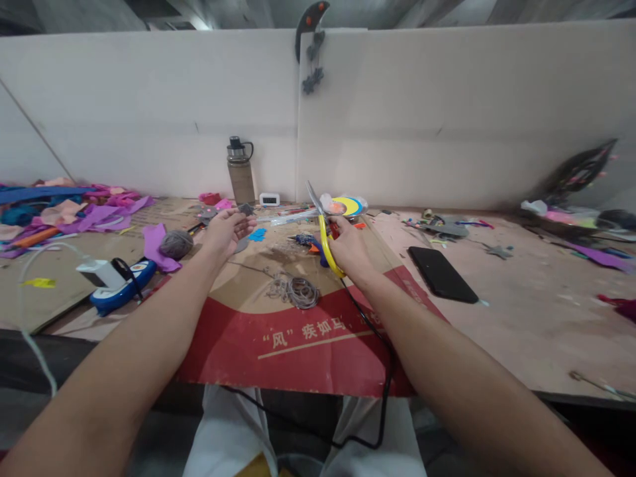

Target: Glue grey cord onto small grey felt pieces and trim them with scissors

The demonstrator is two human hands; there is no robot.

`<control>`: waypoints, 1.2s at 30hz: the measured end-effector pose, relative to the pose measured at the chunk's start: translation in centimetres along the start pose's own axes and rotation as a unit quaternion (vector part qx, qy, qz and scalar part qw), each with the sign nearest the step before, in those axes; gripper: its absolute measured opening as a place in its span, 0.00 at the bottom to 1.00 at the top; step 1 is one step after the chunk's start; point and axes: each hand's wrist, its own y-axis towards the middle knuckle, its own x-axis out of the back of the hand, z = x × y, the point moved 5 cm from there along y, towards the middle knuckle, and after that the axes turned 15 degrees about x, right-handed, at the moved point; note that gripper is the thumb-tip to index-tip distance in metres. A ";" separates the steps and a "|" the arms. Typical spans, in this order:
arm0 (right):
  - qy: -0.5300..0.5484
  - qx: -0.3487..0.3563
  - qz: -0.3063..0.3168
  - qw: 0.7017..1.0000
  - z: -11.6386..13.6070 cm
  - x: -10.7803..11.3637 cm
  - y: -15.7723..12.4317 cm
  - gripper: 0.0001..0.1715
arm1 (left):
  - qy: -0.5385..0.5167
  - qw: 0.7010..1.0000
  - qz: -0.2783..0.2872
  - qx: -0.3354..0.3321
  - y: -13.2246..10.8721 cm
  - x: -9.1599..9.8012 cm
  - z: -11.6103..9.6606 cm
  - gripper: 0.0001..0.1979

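My right hand (348, 244) grips a pair of scissors (325, 242) by the yellow handle, blades tilted up and slightly left. My left hand (228, 232) is raised over the board with curled fingers, a small dark grey felt piece (246, 209) at the fingertips. Below and between the hands lies a loose coil of grey cord (302, 293) on the cardboard (278, 371). A blue glue gun (324, 257), partly hidden behind the scissors, has a black cord running toward my lap. Small blue felt scraps (257, 234) lie right of my left hand.
At the back stand a bottle (241, 175) and a small white clock (269, 199). A black phone (441, 273) lies right of the cardboard. On the left are a grey yarn ball (176, 244), a blue power strip (124, 291) with a white charger and piled felt scraps (106, 215).
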 end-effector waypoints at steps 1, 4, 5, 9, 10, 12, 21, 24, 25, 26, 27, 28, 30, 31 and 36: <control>-0.002 0.002 -0.001 1.000 0.0 0.0 0.0 0.23 | -0.015 1.000 0.004 0.001 0.1 -0.1 0.1 0.07; -0.013 0.001 0.002 1.000 -0.1 -0.1 0.0 0.23 | -0.044 0.999 0.006 0.024 0.2 -0.2 0.3 0.06; -0.011 0.000 0.004 1.000 0.0 -0.1 0.0 0.23 | -0.051 0.998 0.006 0.033 0.2 -0.2 0.3 0.05; -0.002 -0.008 0.007 1.000 0.4 -0.1 -0.1 0.23 | -0.045 0.999 -0.006 0.019 0.4 0.2 0.1 0.03; -0.007 -0.010 0.009 1.000 0.5 -0.1 -0.1 0.23 | -0.031 0.999 -0.013 0.003 0.4 0.4 0.0 0.04; -0.018 -0.015 0.013 1.000 0.6 -0.1 -0.2 0.23 | 0.006 0.999 -0.028 -0.027 0.5 0.7 -0.2 0.08; 0.005 0.002 0.018 1.000 0.4 -0.5 -0.2 0.24 | 0.096 0.990 -0.081 -0.058 0.5 1.8 -0.8 0.13; 0.001 0.000 0.020 1.000 0.5 -0.5 -0.2 0.23 | 0.096 0.992 -0.068 -0.038 0.4 1.6 -0.5 0.12; 0.003 0.001 0.020 1.000 0.6 -0.5 -0.2 0.24 | 0.091 0.993 -0.063 -0.029 0.4 1.5 -0.4 0.10; 0.007 0.005 0.019 1.000 0.6 -0.4 -0.2 0.24 | 0.085 0.994 -0.059 -0.019 0.4 1.5 -0.3 0.09; 0.010 0.010 0.018 1.000 0.7 -0.4 -0.2 0.24 | 0.078 0.995 -0.058 -0.010 0.4 1.4 -0.2 0.08; 0.009 0.014 0.015 1.000 0.8 -0.4 -0.1 0.24 | 0.073 0.996 -0.060 -0.003 0.4 1.4 -0.2 0.07; 0.005 0.017 0.011 1.000 0.8 -0.3 -0.1 0.25 | 0.068 0.995 -0.069 0.000 0.5 1.8 -0.6 0.06; 0.006 0.017 0.011 1.000 0.8 -0.3 -0.1 0.25 | 0.070 0.994 -0.078 -0.005 0.6 2.1 -0.9 0.07; 0.022 0.017 0.013 1.000 0.7 -0.4 0.0 0.26 | 0.079 0.986 -0.140 -0.052 1.4 4.5 -2.8 0.10</control>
